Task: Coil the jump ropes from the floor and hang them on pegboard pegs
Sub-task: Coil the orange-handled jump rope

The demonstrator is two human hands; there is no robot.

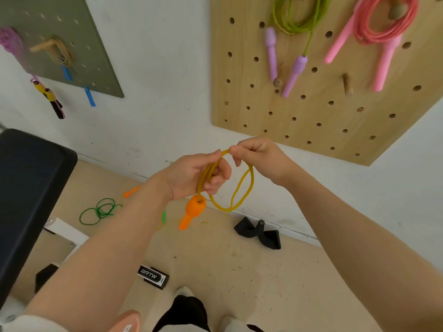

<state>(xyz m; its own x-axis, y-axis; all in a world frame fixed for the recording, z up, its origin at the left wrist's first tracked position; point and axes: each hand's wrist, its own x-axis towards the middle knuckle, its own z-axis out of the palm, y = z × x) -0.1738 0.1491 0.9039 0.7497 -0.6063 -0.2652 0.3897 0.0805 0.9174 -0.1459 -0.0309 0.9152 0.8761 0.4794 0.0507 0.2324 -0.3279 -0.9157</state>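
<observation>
Coiling is the step in hand: our left hand (195,174) has its fingers curled round a bunch of yellow rope (242,188) strands, holding the loops gathered, and our right hand (257,159) pinches the same rope at the top of the newest loop, just beside the left fingertips. Below the left palm one orange handle (193,210) hangs free from the bundle, and two loops droop between the hands. A thin yellow strand trails down toward the floor (239,271), where it blurs; we judge that more rope is not yet gathered.

Farther out, a second orange handle (131,191) lies on the floor near the wall, and a green rope (99,210) lies loose beside it, uncoiled. On the wooden pegboard (299,116) above, a green coil (293,20) and a pink coil (383,22) already hang, and a bare peg (346,84) sticks out lower down between their handles.

Next we likely need the right hand to slide along the strand, draw up another loop of matching size and lay it into the left grip, keeping the loops from slipping.
</observation>
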